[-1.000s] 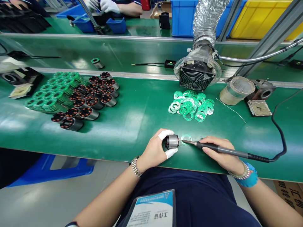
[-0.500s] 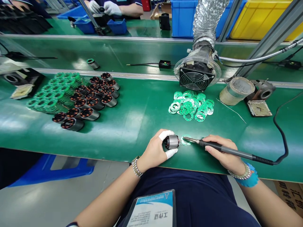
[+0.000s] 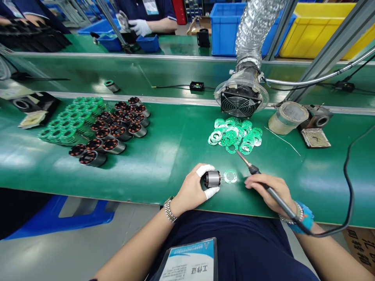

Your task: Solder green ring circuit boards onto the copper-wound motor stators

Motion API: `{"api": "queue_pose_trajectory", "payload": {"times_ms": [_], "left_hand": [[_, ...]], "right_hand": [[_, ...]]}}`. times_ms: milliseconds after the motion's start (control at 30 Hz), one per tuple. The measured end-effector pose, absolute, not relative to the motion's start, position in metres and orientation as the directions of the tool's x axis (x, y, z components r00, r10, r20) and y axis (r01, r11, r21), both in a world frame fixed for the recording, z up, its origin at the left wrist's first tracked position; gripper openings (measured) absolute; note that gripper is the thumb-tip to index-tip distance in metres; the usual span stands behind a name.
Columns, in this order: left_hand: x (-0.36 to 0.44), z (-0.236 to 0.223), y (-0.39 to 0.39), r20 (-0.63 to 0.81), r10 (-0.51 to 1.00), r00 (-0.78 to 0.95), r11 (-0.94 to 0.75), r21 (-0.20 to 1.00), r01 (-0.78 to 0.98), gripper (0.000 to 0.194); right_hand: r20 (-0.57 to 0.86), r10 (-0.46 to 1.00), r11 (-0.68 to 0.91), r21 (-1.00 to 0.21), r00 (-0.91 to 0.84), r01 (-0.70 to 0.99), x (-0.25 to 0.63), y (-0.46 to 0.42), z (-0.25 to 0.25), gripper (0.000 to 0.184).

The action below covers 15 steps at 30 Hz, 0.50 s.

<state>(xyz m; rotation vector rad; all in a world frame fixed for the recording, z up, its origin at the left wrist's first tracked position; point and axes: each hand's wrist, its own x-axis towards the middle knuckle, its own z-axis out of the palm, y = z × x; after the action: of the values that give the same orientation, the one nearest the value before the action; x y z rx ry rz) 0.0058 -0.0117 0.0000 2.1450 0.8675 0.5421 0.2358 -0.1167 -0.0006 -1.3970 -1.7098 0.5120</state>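
Note:
My left hand (image 3: 191, 186), with white finger cots, grips a copper-wound motor stator (image 3: 211, 179) at the bench's front. Just right of the stator, a green ring-shaped circuit board (image 3: 230, 176) lies flat, apart from it. My right hand (image 3: 271, 191) holds a soldering iron (image 3: 277, 193) like a pen. The iron's tip (image 3: 239, 155) points up and left, clear of the ring and short of a loose pile of green ring boards (image 3: 234, 136).
Rows of stators (image 3: 117, 125) and stacks of green rings (image 3: 67, 123) stand at left. A fume extractor fan (image 3: 240, 104) with silver ducting, a tape roll (image 3: 287, 118) and a tip-cleaning stand (image 3: 315, 138) sit ahead. The iron's black cable (image 3: 348, 187) runs along the right. A co-worker's gloved hand (image 3: 140, 27) is beyond.
My right hand has swung the soldering iron away from the green ring, its tip now pointing up and left. The ring shows uncovered. My left hand still holds the stator.

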Motion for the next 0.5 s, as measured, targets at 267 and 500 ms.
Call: {"api": "queue_pose_trajectory", "payload": {"times_ms": [267,500], "left_hand": [[0.009,0.005,-0.025,0.011,0.712,0.702,-0.327,0.89,0.318,0.046],[0.007,0.001,-0.03,0.072,0.704,0.706,-0.547,0.689,0.476,0.053]], "right_hand": [[0.461,0.887,0.304,-0.642,0.037,0.704,0.216,-0.11,0.003,0.022],[0.031,0.989,0.022,-0.998,0.146,0.062,0.19,-0.108,0.029,0.03]]}}
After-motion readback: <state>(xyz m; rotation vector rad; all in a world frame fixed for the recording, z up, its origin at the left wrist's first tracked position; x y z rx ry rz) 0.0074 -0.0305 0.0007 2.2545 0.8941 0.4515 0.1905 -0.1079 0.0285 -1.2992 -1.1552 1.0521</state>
